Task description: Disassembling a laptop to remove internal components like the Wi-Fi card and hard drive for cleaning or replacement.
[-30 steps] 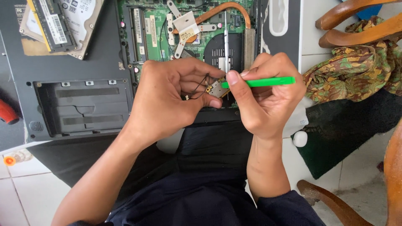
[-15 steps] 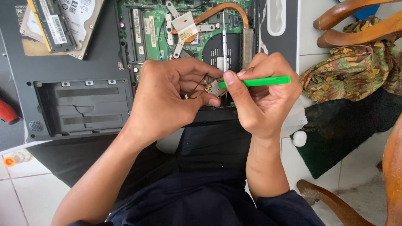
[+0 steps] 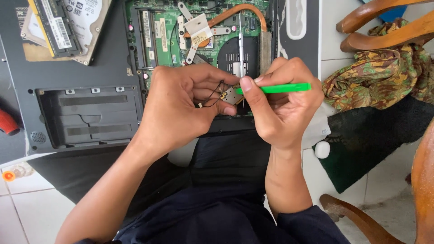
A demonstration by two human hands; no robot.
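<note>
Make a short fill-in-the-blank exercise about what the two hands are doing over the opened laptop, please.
1. The right hand holds a ____ plastic pry tool.
2. The left hand pinches a small card with thin ____ wires attached.
3. The copper pipe curves over the ____ circuit board.
4. The hard drive lies at the top ____ of the picture.

Missing words: green; black; green; left
</note>
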